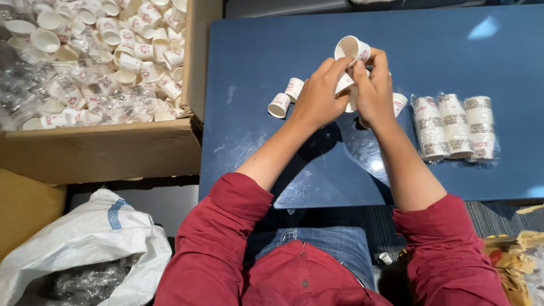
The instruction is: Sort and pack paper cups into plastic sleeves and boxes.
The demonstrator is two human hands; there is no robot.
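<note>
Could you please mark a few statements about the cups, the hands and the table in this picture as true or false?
1. Both hands are holding small white paper cups above the blue table. True: the left hand and right hand grip the held cups over the blue table.
2. The cardboard box is empty. False: the cardboard box is full of loose cups and clear wrap.
3. Wrapped stacks of cups lie to the right of the hands. True: the wrapped stacks lie there.
4. The sleeves are blue. False: the sleeves are red.
5. No loose cups lie on the table. False: two loose cups lie left of the hands.
</note>
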